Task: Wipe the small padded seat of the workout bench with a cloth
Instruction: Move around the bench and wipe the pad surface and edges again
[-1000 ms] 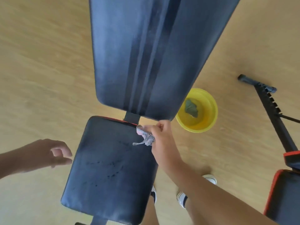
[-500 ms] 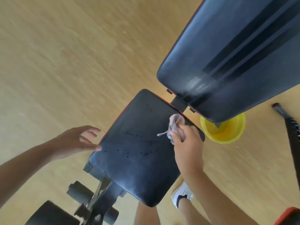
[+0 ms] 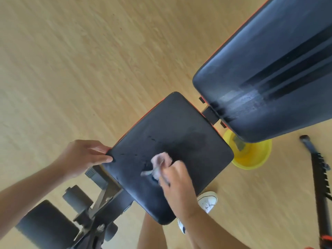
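Left hand: my left hand [image 3: 81, 156] clamps the left corner of the seat [image 3: 179, 133], fingers [image 3: 100, 159] curled over its edge, holding nothing else.
Seat: the small padded seat sits between the leg rollers [image 3: 46, 224] and the long backrest [image 3: 269, 83]; dark specks dot its left half.
Cloth: the cloth [image 3: 159, 163] is bunched and pressed on the seat's middle, toward the near edge.
Right hand: my right hand [image 3: 177, 183] is closed tight around the cloth.
Bucket: a yellow bucket [image 3: 251, 156] stands on the floor just past the seat's right corner.
Risk: the bunched cloth covers little, so I may skip specks by the left edge; a loose tail could smear; a wide sweep right might knock the bucket.
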